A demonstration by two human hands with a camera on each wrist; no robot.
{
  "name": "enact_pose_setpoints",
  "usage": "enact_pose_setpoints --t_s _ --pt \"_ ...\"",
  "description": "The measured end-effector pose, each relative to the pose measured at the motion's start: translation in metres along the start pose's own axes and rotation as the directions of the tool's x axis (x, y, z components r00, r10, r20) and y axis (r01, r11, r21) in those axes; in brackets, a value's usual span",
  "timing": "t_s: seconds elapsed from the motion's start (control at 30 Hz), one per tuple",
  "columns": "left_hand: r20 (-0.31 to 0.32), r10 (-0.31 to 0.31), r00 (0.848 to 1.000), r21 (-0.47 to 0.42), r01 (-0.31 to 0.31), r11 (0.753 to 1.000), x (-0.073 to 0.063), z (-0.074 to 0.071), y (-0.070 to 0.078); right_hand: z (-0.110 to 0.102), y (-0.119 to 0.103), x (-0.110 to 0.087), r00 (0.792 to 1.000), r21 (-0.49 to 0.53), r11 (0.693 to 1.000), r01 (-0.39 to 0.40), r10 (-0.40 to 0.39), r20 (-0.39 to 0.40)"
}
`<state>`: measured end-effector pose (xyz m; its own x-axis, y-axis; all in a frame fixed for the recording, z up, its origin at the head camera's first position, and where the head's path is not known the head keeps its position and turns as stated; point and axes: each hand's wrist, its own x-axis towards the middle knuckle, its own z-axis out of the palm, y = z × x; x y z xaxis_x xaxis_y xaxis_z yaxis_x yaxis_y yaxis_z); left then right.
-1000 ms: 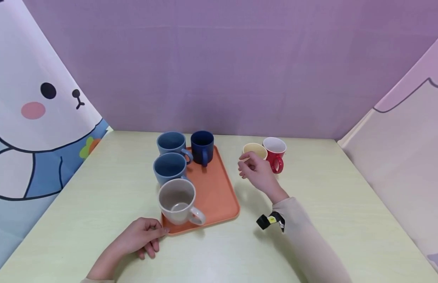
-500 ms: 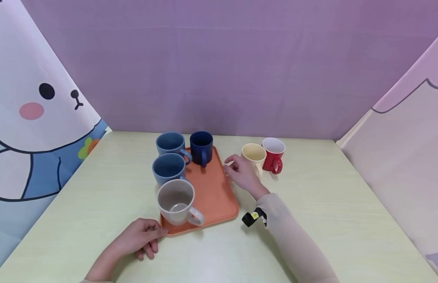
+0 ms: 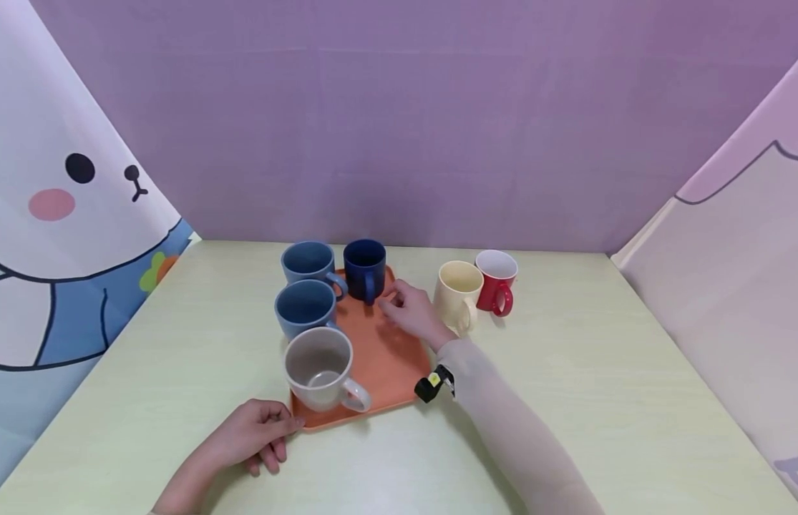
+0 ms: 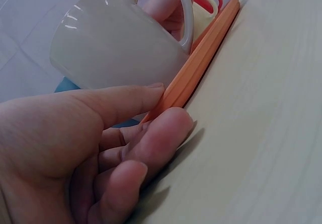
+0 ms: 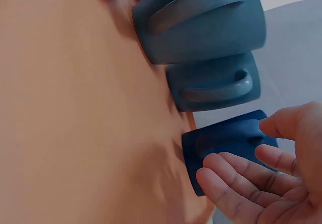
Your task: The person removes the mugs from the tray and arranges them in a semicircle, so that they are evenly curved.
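Note:
My left hand (image 3: 257, 433) pinches the near left corner of an orange tray (image 3: 392, 357), thumb over the rim and index finger against its outer side. Close by that thumb stands a greyish-white mug (image 4: 121, 38), its handle turned right. Over the tray's right side, my right hand (image 3: 411, 311) holds nothing, fingers loosely bent. Its fingertips overlap the dark blue mug (image 5: 226, 138) in the right wrist view. Two blue-grey mugs (image 3: 308, 261) stand along the tray's left side, one behind the other, handles to the right.
Right of the tray, a cream mug (image 3: 459, 290) and a red mug (image 3: 495, 286) with a white inside stand side by side on the pale table (image 3: 598, 400). A purple cloth wall (image 3: 399, 129) rises behind, and printed cloths hang at both sides.
My right hand has moved left, from in front of the cream mug to over the tray near the dark blue mug. The left hand stays at the tray corner.

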<state>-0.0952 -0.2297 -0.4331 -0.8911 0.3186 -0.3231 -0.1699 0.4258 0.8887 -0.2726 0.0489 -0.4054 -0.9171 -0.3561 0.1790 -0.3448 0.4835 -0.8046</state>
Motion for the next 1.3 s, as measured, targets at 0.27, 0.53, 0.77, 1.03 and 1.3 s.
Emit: enact_pose_setpoints --t_s 0.27,0.53,0.77,1.03,1.3 --pt "0.001 0.004 1.000 0.003 -0.004 1.000 0.000 0.000 0.000 0.013 -0.001 0.012 0.999 0.055 0.998 -0.035 0.033 0.037" --pt "-0.008 0.011 1.000 0.000 -0.011 1.000 -0.001 0.000 0.001 0.022 -0.003 0.020 0.996 0.056 0.996 -0.073 0.070 0.050" --pt "-0.002 0.013 1.000 0.001 -0.013 1.000 -0.001 0.000 0.002 0.029 -0.002 0.022 0.995 0.028 0.996 -0.080 0.078 0.054" --pt "0.005 0.017 1.000 -0.003 -0.017 1.000 -0.001 0.000 0.000 0.031 0.002 0.023 0.994 0.075 0.994 -0.078 0.073 0.077" --pt "0.007 0.014 1.000 -0.015 -0.014 1.000 -0.001 -0.001 0.000 0.027 0.006 0.021 0.991 0.153 0.981 -0.120 0.111 0.070"
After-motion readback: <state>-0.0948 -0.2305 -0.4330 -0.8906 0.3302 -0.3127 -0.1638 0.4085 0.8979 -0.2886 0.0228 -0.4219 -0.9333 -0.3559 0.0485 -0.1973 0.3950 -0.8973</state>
